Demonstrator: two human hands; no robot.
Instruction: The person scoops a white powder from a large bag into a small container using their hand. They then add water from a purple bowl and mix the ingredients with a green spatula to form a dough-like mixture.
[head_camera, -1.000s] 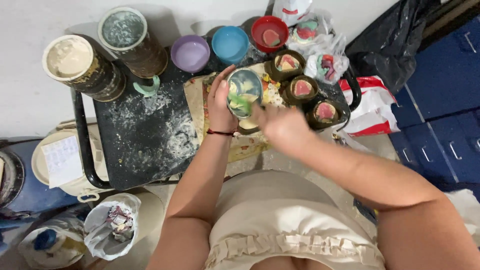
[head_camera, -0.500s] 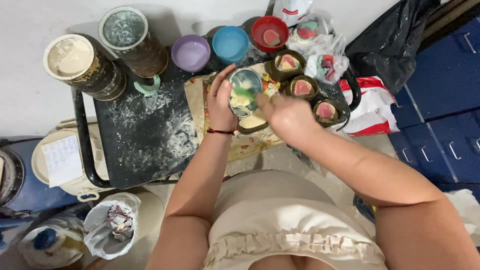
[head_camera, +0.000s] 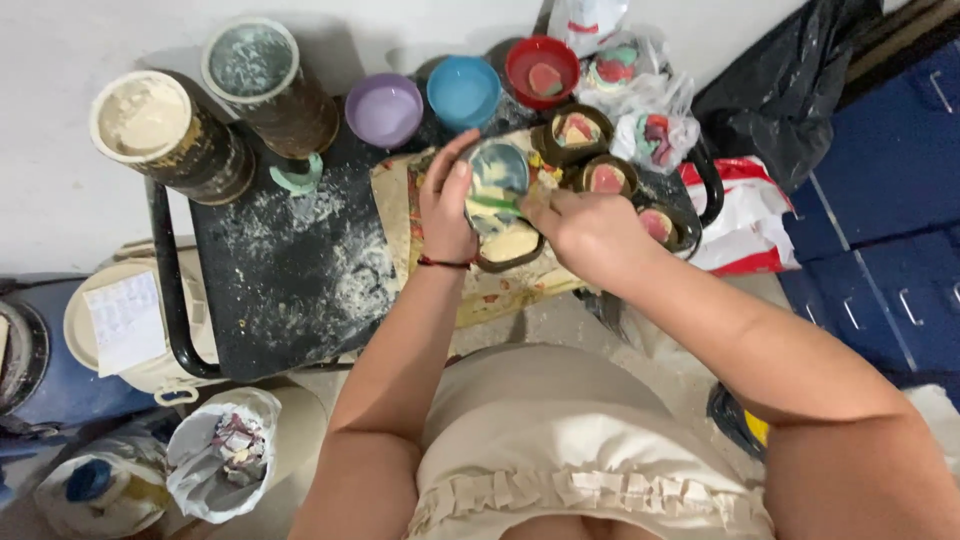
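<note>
Near the top middle of the frame, the left hand (head_camera: 446, 205) wraps its fingers around a small round cup of pale mix (head_camera: 497, 178). The right hand (head_camera: 590, 232) pinches a green stick (head_camera: 497, 203) in it. A hard stir could spill it. Small dark pots (head_camera: 608, 176) crowd the right; the dusty black tray (head_camera: 290, 270) leaves room on the left.

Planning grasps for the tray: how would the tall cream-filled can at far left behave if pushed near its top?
The can looks tall for its base, so a high push may tip it. It seems filled nearly to the rim, so probably heavy and apt to spill. The tray is dusted with powder, so it might slide instead.
</note>
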